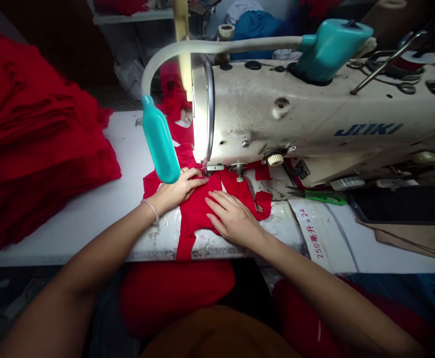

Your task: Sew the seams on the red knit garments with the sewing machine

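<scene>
A piece of red fabric [202,211] lies under the head of a white sewing machine [254,109], with one strip hanging over the table's front edge. My left hand [180,190] rests on the fabric just left of the presser foot [207,172], fingers stretched toward it and partly under the tip of a turquoise lamp. Flat on the same fabric, to the right and nearer to me, is my right hand [235,217], its fingers extended and slightly apart. Neither hand grips the cloth. The needle itself is too small to make out.
A tall stack of red fabric pieces [42,144] fills the left of the white table [128,124]. The turquoise lamp [161,141] hangs on a bent hose before the machine. Green-handled snips [323,197] and a dark phone [407,205] lie at right.
</scene>
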Available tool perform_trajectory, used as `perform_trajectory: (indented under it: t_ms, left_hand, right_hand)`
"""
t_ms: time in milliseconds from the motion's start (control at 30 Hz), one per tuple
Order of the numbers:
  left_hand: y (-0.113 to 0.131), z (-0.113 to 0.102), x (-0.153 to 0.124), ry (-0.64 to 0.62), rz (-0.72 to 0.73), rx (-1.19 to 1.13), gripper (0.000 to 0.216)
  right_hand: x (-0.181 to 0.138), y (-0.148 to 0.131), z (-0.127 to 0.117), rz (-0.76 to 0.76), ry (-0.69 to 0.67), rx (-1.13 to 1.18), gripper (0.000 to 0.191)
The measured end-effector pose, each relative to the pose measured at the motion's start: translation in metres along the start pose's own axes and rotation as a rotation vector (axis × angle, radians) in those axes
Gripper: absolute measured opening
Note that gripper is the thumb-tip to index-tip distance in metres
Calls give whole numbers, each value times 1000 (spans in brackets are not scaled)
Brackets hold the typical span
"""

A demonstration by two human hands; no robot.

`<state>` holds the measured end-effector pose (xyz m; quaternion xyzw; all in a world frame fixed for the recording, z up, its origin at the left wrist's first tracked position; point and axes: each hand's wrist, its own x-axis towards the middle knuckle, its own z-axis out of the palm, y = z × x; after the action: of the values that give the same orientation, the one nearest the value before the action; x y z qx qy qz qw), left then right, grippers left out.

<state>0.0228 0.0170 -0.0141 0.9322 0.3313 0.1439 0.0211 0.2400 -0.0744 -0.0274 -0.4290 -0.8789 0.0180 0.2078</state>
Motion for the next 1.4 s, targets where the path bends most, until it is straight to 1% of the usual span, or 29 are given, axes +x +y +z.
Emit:
perform_trajectory:
  t_ms: [67, 100, 167, 200, 267, 300, 333, 367, 433, 467, 500, 533, 633, 733, 833, 900, 967, 1000, 1033, 1067, 1100, 1133, 1167, 1200, 1267, 1300, 1333, 1400]
  left_hand:
    - [-9, -1, 6, 14, 18, -27, 33]
    - [-14, -2, 8, 27, 3, -39, 31]
    - [-22, -4, 9, 45, -51, -53, 29]
    - [-24, -6, 8, 39, -70, -50, 32]
    - [-21, -10, 3, 16, -96, -15, 39]
    - [-16, -13, 0, 4, -117, 13, 40]
    - [-8, -15, -2, -8, -159, 51, 41]
    - [2, -18, -4, -23, -213, 94, 43]
    - [23, -21, -6, -65, -303, 162, 47]
    - [32, -22, -5, -86, -307, 194, 46]
    - [40, -21, -5, -97, -280, 220, 42]
    - [45, -20, -4, -91, -234, 234, 37]
    - [46, -12, -3, -29, -127, 182, 26]
    - [38, -6, -10, 21, -152, 57, 36]
    - [32, -8, -20, 24, -213, -37, 52]
    - [30, -14, -28, -4, -276, -103, 74]
    - [28, -22, -36, -82, -304, -161, 100]
    - [27, -28, -41, -132, -288, -186, 108]
    - [26, -33, -44, -185, -252, -219, 110]
    - [25, -39, -47, -237, -204, -266, 104]
    - [24, -44, -49, -282, -161, -322, 92]
    - [23, -48, -49, -305, -139, -371, 77]
    - [23, -51, -48, -298, -143, -401, 63]
    - [23, -53, -45, -259, -167, -403, 50]
    - [23, -52, -37, -109, -224, -341, 35]
    - [24, -50, -33, -33, -228, -304, 31]
    - [25, -46, -29, 17, -210, -284, 28]
    - [26, -39, -23, 29, -155, -265, 30]
  right_hand:
    - [8, 1, 3, 21, -18, -11, 40]
    - [11, 1, 3, 18, -27, -10, 40]
    - [14, 0, -2, -22, -43, 43, 36]
    - [15, 0, -6, -60, -63, 104, 32]
    - [16, 6, -15, -115, -144, 240, 31]
    - [17, 11, -20, -104, -190, 261, 34]
    - [19, 17, -24, -50, -220, 223, 37]
    - [22, 24, -27, 39, -225, 132, 37]
    - [29, 36, -28, 233, -158, -94, 31]
    - [32, 39, -27, 289, -117, -160, 27]
    - [36, 41, -24, 302, -96, -167, 25]
    - [39, 41, -21, 277, -99, -127, 24]
    - [44, 35, -10, 168, -139, 9, 26]
    - [41, 30, -4, 196, -110, -62, 30]
    - [30, 23, -9, 177, -118, -150, 34]
    - [19, 12, -21, 126, -206, -135, 28]
    - [7, -1, -37, 80, -376, -19, 19]
    - [2, -8, -45, 45, -491, 97, 14]
    - [-2, -14, -53, -12, -624, 251, 11]
    - [-4, -18, -60, -90, -761, 427, 10]
    - [-5, -20, -66, -168, -869, 592, 11]
    - [-4, -21, -69, -217, -913, 709, 12]
    - [-3, -21, -70, -220, -878, 755, 13]
    - [0, -19, -68, -183, -766, 728, 14]
    - [6, -14, -59, -85, -426, 537, 18]
    - [9, -11, -52, -80, -286, 429, 20]
    - [11, -8, -45, -113, -193, 336, 22]
    - [12, -4, -31, -206, -110, 193, 24]
